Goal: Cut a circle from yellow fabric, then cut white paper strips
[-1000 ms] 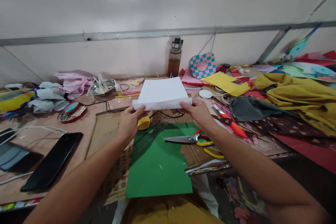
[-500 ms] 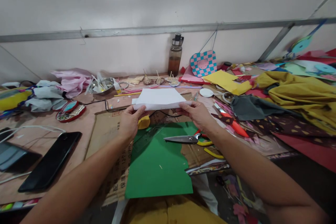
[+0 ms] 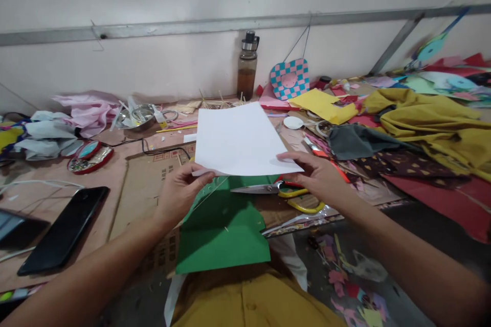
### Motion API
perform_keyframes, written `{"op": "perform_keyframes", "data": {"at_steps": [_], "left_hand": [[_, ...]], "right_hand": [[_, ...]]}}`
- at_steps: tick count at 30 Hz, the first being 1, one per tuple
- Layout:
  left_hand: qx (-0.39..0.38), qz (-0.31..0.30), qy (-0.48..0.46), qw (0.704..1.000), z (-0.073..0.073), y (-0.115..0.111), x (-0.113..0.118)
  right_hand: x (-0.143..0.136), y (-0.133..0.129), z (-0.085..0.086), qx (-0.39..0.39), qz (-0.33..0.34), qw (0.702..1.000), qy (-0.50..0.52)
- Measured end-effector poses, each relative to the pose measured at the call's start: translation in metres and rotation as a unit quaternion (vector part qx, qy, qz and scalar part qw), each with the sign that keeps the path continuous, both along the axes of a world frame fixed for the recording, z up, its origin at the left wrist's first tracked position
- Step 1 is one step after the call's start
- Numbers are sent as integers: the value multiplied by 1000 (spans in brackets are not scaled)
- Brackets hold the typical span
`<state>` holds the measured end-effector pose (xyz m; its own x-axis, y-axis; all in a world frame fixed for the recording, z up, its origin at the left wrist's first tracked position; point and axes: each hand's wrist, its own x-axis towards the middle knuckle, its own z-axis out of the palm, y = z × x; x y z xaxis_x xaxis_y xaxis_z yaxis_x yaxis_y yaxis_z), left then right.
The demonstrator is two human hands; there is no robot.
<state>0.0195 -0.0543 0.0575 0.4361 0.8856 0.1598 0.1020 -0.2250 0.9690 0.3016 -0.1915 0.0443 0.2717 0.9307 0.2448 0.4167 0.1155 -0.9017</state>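
Note:
A white sheet of paper (image 3: 238, 138) is held up over the table between both hands, its near edge curving slightly. My left hand (image 3: 184, 184) pinches the near left corner, thumb in front. At the near right corner, my right hand (image 3: 316, 173) grips the sheet between thumb and fingers. Below the paper lies a green sheet (image 3: 226, 240) with a ragged right edge. Scissors (image 3: 295, 195) with yellow and red handles rest at its upper right, blades pointing left. A clear ruler-like strip (image 3: 207, 195) is partly hidden beside my left hand.
Flattened cardboard (image 3: 141, 189) covers the table's middle. A black phone (image 3: 65, 230) lies at left, near a red pincushion-like case (image 3: 90, 157) and a metal bowl (image 3: 138, 118). A bottle (image 3: 246, 69) stands at the wall. Mustard cloth (image 3: 422, 115) and a yellow sheet (image 3: 322, 104) lie right.
The white paper has come nearer and tipped, so more of its face shows. Both hands have lowered slightly and spread apart, still gripping it. The view has shifted a little.

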Motion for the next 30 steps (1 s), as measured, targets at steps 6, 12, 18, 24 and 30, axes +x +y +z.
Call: {"op": "perform_keyframes", "data": {"at_steps": [6, 12, 18, 24, 30], "left_hand": [[18, 43, -77, 996, 4, -9, -4], [32, 59, -85, 994, 10, -31, -11], [80, 76, -31, 993, -5, -33, -24], [75, 65, -12, 995, -1, -36, -27], [69, 35, 29, 997, -7, -42, -32]], "right_hand": [[10, -29, -41, -46, -1, 981, -189], [18, -28, -39, -41, 122, 920, -371], [35, -23, -35, -9, 199, 922, -332], [47, -44, -34, 7, 91, 935, -344], [74, -43, -46, -99, -111, 907, -395]]}}
